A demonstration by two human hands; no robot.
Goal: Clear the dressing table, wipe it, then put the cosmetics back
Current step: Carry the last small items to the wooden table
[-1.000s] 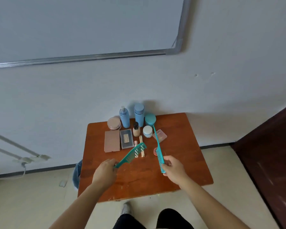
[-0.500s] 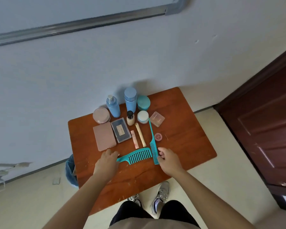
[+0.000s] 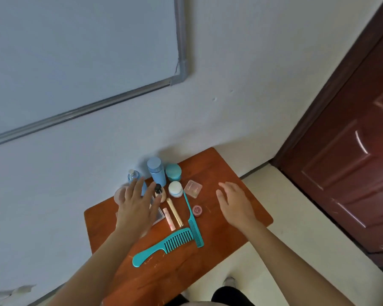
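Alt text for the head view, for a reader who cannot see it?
Both hands hover open over a reddish-brown wooden table against a pale wall: the left hand above the cosmetics, the right hand above bare wood. A teal wide-toothed plastic comb and a teal thin tail comb lie flat in front of blue bottles and small jars.

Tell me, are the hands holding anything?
Nothing. The left hand and right hand are open; the wide comb and thin comb lie on the table.
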